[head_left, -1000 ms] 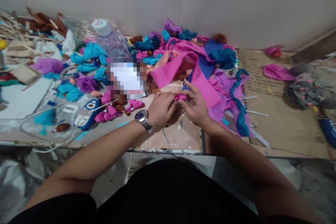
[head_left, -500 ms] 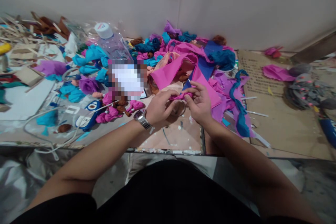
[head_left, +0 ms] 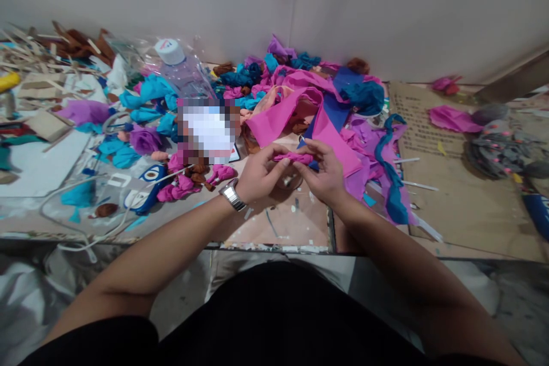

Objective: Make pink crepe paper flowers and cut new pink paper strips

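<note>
My left hand [head_left: 256, 174] and my right hand [head_left: 325, 171] meet just above the table, each pinching one end of a small twisted strip of pink crepe paper [head_left: 295, 157]. A silver watch [head_left: 232, 195] sits on my left wrist. Right behind my fingers lies a heap of pink, purple and blue crepe paper [head_left: 319, 108]. Several finished pink twists [head_left: 189, 180] lie to the left of my left hand.
A clear plastic bottle with a white cap [head_left: 180, 68] lies at the back left among cyan paper scraps [head_left: 146, 94]. Wooden sticks [head_left: 30, 51] pile at the far left. Brown cardboard [head_left: 454, 183] covers the right side. A wall runs close behind.
Both hands have lifted slightly and turned the pink strip between the fingers. It now shows stretched out between them. The camera shifted a little.
</note>
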`<control>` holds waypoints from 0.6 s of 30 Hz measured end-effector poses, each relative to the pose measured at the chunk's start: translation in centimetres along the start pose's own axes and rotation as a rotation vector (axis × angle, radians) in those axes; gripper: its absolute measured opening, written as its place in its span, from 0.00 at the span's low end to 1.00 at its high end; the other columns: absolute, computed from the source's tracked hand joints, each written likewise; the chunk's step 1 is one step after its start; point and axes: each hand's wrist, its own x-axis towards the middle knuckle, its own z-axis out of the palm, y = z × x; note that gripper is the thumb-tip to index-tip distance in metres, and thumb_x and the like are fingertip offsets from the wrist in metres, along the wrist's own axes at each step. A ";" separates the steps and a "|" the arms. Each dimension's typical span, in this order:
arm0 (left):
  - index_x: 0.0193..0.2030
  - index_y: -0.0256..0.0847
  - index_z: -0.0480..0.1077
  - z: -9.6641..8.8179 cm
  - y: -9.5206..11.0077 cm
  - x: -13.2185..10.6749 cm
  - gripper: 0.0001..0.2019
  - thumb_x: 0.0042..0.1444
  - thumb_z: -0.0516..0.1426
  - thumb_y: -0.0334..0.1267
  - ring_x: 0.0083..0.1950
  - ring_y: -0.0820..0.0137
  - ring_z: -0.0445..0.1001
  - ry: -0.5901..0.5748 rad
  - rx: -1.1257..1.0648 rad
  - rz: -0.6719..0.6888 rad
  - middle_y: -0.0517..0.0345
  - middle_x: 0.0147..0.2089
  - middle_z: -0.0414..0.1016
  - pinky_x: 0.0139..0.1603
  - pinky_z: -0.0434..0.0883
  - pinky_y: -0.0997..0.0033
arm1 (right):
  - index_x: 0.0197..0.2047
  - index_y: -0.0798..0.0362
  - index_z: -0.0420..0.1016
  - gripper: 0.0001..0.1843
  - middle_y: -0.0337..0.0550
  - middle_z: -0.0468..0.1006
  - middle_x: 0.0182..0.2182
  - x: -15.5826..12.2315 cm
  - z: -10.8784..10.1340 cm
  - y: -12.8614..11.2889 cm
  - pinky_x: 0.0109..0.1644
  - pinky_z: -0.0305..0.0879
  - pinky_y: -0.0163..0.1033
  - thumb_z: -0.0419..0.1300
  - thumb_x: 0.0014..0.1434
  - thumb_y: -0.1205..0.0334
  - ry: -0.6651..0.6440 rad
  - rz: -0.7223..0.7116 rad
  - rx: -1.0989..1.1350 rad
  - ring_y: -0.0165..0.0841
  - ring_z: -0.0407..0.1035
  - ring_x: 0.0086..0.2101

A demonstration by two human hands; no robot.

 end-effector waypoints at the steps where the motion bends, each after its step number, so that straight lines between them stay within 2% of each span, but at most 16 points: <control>1: 0.52 0.41 0.76 0.0 0.0 0.1 0.15 0.73 0.57 0.50 0.49 0.64 0.82 0.005 -0.067 -0.017 0.52 0.48 0.84 0.53 0.78 0.63 | 0.69 0.41 0.71 0.31 0.47 0.84 0.55 0.0 0.0 0.1 0.65 0.79 0.52 0.72 0.66 0.53 0.006 0.001 -0.004 0.41 0.82 0.54; 5: 0.48 0.39 0.76 0.2 -0.5 0.5 0.18 0.71 0.59 0.54 0.43 0.67 0.81 -0.005 -0.231 -0.099 0.52 0.44 0.84 0.47 0.78 0.66 | 0.69 0.41 0.70 0.32 0.44 0.85 0.52 0.2 0.0 0.1 0.62 0.79 0.48 0.73 0.66 0.56 0.009 -0.004 0.025 0.38 0.83 0.52; 8: 0.48 0.39 0.76 0.3 -1.0 0.6 0.16 0.68 0.63 0.52 0.43 0.68 0.82 -0.004 -0.239 -0.099 0.51 0.45 0.85 0.46 0.78 0.69 | 0.69 0.40 0.71 0.29 0.41 0.86 0.48 0.5 0.1 -0.4 0.60 0.79 0.45 0.72 0.67 0.57 0.005 0.011 0.081 0.35 0.83 0.49; 12: 0.54 0.41 0.77 0.0 -1.2 0.2 0.13 0.68 0.64 0.45 0.46 0.68 0.84 0.058 -0.067 -0.005 0.52 0.48 0.85 0.48 0.78 0.70 | 0.67 0.40 0.71 0.26 0.40 0.87 0.45 0.8 0.2 -0.9 0.57 0.79 0.43 0.71 0.69 0.56 0.025 0.055 0.132 0.34 0.83 0.48; 15: 0.49 0.43 0.80 -0.2 -1.0 0.0 0.09 0.70 0.63 0.43 0.46 0.68 0.84 0.064 0.146 0.108 0.54 0.46 0.86 0.50 0.77 0.69 | 0.66 0.41 0.71 0.26 0.39 0.86 0.43 0.9 0.2 -1.1 0.55 0.79 0.43 0.71 0.68 0.55 0.021 0.076 0.151 0.34 0.83 0.46; 18: 0.48 0.42 0.81 -0.1 -0.8 0.0 0.09 0.70 0.63 0.44 0.44 0.67 0.83 0.054 0.145 0.107 0.54 0.44 0.86 0.49 0.77 0.68 | 0.65 0.42 0.71 0.27 0.39 0.86 0.41 0.9 0.2 -1.3 0.53 0.78 0.43 0.72 0.67 0.53 0.009 0.093 0.144 0.34 0.82 0.44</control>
